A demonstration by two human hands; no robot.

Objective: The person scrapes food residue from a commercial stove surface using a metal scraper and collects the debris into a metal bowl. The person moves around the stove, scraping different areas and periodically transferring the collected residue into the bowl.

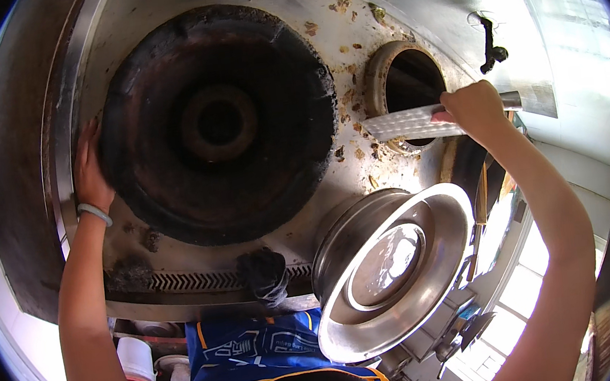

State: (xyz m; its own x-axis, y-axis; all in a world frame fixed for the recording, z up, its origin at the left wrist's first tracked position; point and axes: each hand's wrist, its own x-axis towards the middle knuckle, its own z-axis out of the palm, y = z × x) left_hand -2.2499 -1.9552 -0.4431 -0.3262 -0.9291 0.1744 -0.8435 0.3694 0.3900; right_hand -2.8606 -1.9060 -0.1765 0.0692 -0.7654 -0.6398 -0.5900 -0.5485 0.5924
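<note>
My right hand point(474, 112) grips a flat metal blade tool point(402, 124) with a dimpled face, perhaps a kitchen knife. Its handle end sticks out to the right of my fist. The blade crosses the lower part of a round rimmed opening point(373, 78), its left end near the dirty metal stove top point(354, 154). My left hand point(93, 169), wearing a grey wristband, lies flat beside the large blackened wok burner ring point(136, 170), fingers extended and holding nothing. Brown, flaky residue clings to the stove around the opening.
A wide-rimmed steel basin point(335, 328) stands tilted in view at the front right. A black mesh scrubber point(264, 277) lies by the slotted drain point(197, 280). A dark tap point(487, 45) projects from the back wall. Below the front edge, a white tub point(135, 359) sits on a shelf.
</note>
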